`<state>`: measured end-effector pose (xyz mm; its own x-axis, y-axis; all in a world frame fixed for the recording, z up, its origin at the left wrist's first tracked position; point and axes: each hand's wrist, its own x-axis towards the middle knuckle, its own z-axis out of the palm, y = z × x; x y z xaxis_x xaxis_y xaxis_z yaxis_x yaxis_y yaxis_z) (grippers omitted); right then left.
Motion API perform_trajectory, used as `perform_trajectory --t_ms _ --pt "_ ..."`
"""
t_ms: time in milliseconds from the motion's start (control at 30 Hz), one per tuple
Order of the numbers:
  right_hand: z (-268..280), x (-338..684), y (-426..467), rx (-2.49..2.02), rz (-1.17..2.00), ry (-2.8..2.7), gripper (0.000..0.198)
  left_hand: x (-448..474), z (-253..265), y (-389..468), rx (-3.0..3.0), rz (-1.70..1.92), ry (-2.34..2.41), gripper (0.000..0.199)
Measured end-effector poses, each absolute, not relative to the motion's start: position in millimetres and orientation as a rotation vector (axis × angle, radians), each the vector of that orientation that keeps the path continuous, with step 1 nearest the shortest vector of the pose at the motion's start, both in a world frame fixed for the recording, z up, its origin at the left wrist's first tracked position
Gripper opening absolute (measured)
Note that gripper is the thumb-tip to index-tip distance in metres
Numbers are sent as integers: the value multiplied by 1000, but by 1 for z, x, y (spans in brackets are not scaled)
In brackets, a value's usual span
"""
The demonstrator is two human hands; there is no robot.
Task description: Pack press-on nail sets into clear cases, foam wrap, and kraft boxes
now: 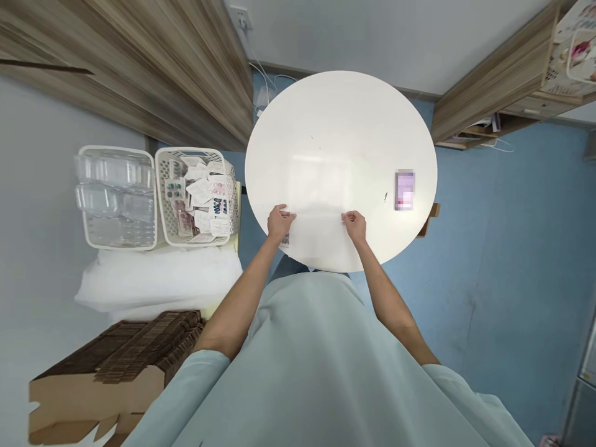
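A thin, whitish, see-through sheet (320,241) lies on the near part of the round white table (339,99); its exact kind is hard to tell. My left hand (280,222) pinches its left side near the far corner. On the opposite side, my right hand (356,225) pinches the sheet between thumb and fingers. A small printed card (285,240) rests on the table just below my left hand, partly covered by my wrist and the sheet.
A blurred purple item (405,190) lies on the table's right. At left stand a basket of carded small items (198,192), a basket of clear plastic boxes (116,198), a white soft sheet stack (158,276) and flattened cardboard boxes (102,391).
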<state>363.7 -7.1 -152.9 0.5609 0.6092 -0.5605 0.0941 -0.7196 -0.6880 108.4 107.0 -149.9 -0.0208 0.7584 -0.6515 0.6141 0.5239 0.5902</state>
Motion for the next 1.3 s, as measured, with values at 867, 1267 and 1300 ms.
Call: perform_trajectory --t_ms 867,1267,1300 --pt "-192 401 -26 -2340 959 -579 35 57 -147 49 2168 -273 1200 68" --pt "-184 399 -78 -2267 1062 -533 45 155 -163 16 2157 -286 1007 68" --pt "-183 397 -84 -2267 1077 -523 44 157 -163 14 2170 -296 1010 67"
